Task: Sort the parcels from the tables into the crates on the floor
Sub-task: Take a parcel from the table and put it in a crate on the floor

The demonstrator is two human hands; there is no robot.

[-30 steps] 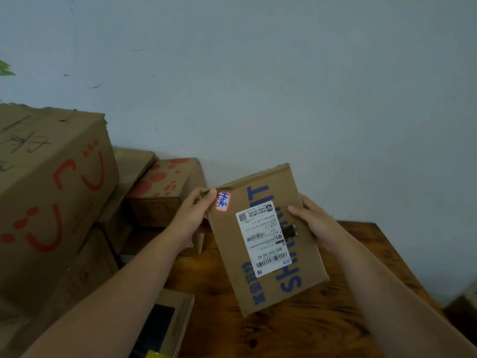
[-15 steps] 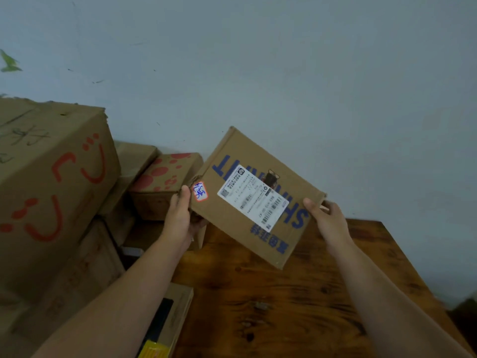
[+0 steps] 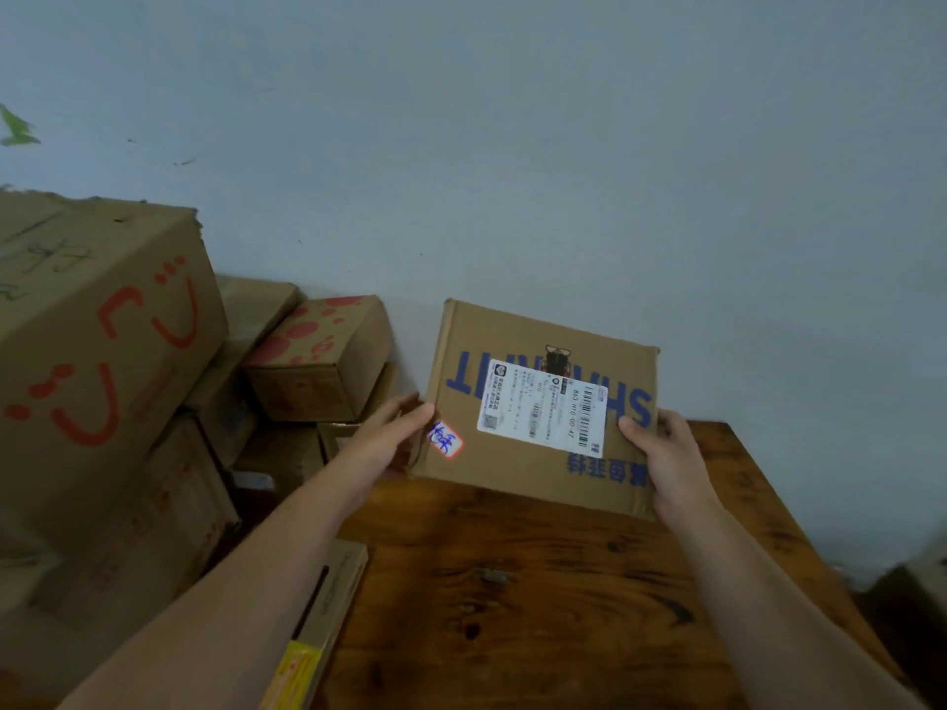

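The big carton [image 3: 102,340] with red scrawl heads a stack of boxes against the wall on the left, likely parcels not yet sorted. The wooden table [image 3: 538,607] runs out to the right of it, bare where the person stands. No crate is in sight from here.

The flat cardboard parcel [image 3: 522,474] is held up over the far part of the table, its broad face turned toward the person. I'd say that is for reading it before choosing a crate. Whether its lower edge rests on the wood I cannot tell.

Both forearms reach forward, one to each side. The left hand [image 3: 389,438] pinches the left edge, thumb on the front and fingers slipping behind. The right hand [image 3: 661,453] grips the right edge, thumb pressed on the face and fingers wrapped round the back.

The white shipping label [image 3: 543,407] sits mid-face, unobstructed between the thumbs. The small red-bordered sticker [image 3: 446,439] with blue handwriting lies just beside the left thumb, probably the sorting mark.
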